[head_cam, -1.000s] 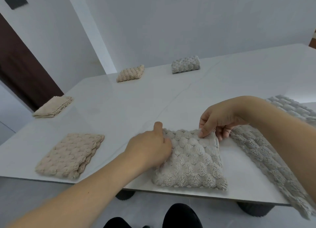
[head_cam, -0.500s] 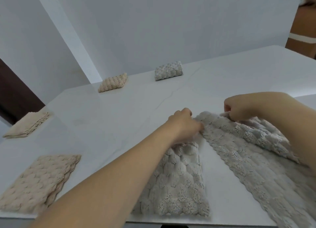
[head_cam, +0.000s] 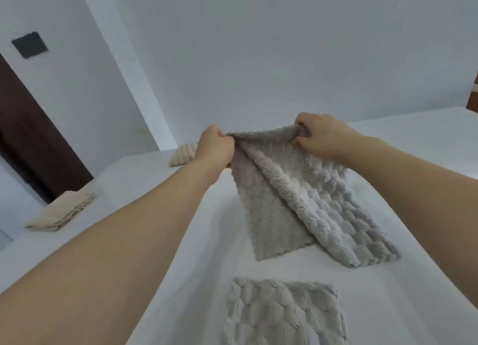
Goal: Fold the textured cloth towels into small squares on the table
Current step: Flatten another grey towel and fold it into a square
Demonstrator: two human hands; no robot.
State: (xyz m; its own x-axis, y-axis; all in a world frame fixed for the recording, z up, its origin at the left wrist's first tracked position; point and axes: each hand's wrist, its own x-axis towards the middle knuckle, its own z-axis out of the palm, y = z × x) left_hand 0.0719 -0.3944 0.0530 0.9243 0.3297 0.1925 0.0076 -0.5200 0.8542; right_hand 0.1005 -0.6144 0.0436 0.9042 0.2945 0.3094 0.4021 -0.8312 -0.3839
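A grey textured towel (head_cam: 305, 197) hangs lifted above the white surface (head_cam: 207, 254), stretched by its top edge between two raised hands. That top edge runs nearly level from left to right, while the long axis of the cloth falls away from it, down and toward the person, slanting slightly to the right. The towel is doubled lengthwise, a smoother flap showing on the left and the puffed, scale-like face on the right; whether its lower end rests on the surface or hangs just over it cannot be told.

The left hand (head_cam: 216, 148) has its fingers curled tight round the left top corner. The right hand (head_cam: 320, 135) pinches the right top corner, fingers bent over the bunched edge.

Nearer the person, directly below the hanging cloth and apart from it, a folded grey towel (head_cam: 284, 313) lies flat at the surface's near edge. At the left edge sits a folded beige towel (head_cam: 62, 212), and a second beige towel (head_cam: 185, 154) lies farther back, partly hidden behind the left wrist. Behind stand a white wall (head_cam: 258, 47), a dark door (head_cam: 31, 142) and a dark wall plate (head_cam: 29, 45).
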